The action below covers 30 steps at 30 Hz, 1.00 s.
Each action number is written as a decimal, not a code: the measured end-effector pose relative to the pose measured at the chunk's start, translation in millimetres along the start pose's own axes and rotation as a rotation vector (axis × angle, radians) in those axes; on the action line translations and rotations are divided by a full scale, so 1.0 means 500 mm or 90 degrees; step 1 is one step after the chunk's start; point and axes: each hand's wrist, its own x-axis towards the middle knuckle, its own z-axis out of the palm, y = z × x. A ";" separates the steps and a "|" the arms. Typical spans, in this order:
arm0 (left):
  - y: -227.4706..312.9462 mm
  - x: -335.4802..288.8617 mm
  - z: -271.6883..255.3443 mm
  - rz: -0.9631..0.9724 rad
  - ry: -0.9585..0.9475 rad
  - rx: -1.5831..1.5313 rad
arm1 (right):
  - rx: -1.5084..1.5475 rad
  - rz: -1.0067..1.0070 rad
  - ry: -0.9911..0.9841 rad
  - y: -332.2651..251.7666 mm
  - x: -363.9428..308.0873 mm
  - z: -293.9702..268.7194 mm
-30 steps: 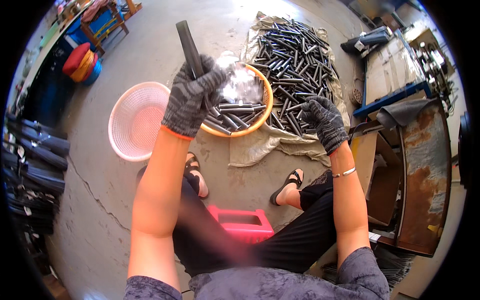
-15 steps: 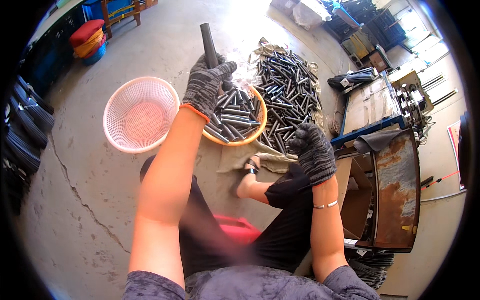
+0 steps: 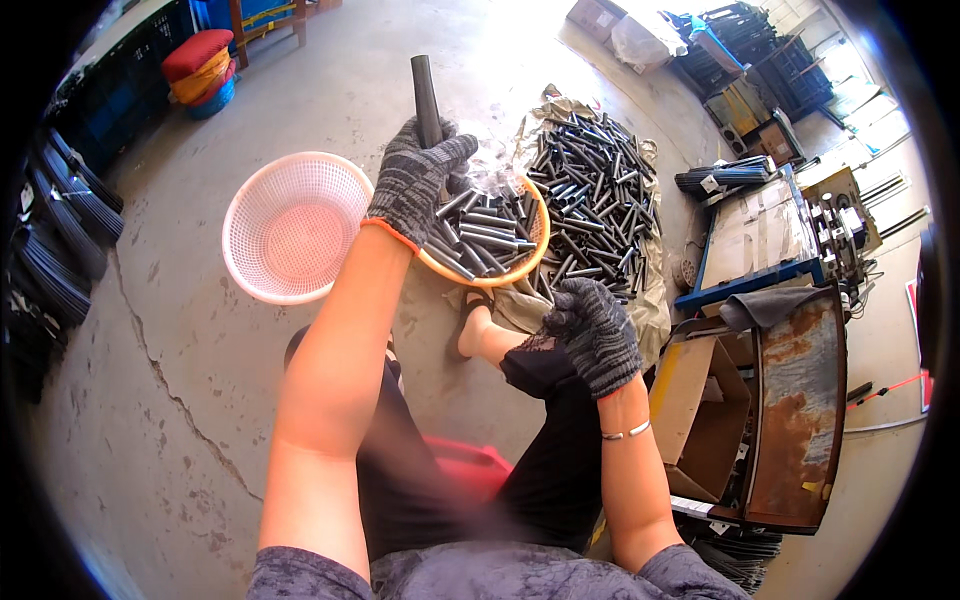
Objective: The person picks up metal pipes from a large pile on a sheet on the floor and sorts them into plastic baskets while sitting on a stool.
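A dark tube (image 3: 426,98) stands nearly upright in my left hand (image 3: 415,175), whose gloved fingers are wrapped round its lower part. Below and beyond that hand is an orange basket (image 3: 537,248) full of similar dark tubes (image 3: 490,230), with crumpled clear plastic (image 3: 492,165) at its far rim. My right hand (image 3: 597,335), in a matching grey-and-black knit glove, is closed above my right knee. Its fingers are curled in, and whatever they may hold is hidden. Left of my left forearm sits a pink-white basket (image 3: 297,230) with nothing in it.
Many loose tubes (image 3: 600,195) lie heaped on a cloth sheet (image 3: 652,305) beyond the orange basket. At right stand an open cardboard box (image 3: 700,420), a rusty metal panel (image 3: 797,420) and a blue-framed bench (image 3: 755,235). Bundled black rods (image 3: 70,215) are at far left.
My right hand has moved left and closer to my body, and my right foot has shifted left. The left hand still grips the upright tube. The whole view has turned slightly.
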 end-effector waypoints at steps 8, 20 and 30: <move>-0.039 -0.004 0.031 -0.098 -0.243 0.039 | -0.154 -0.100 -0.026 -0.047 -0.003 0.003; -0.075 -0.051 0.103 -0.230 -0.447 0.192 | -0.635 -0.184 -0.047 -0.065 0.081 0.019; -0.092 -0.025 0.123 -0.346 -0.297 -0.121 | -0.916 -0.210 0.235 0.245 0.116 -0.344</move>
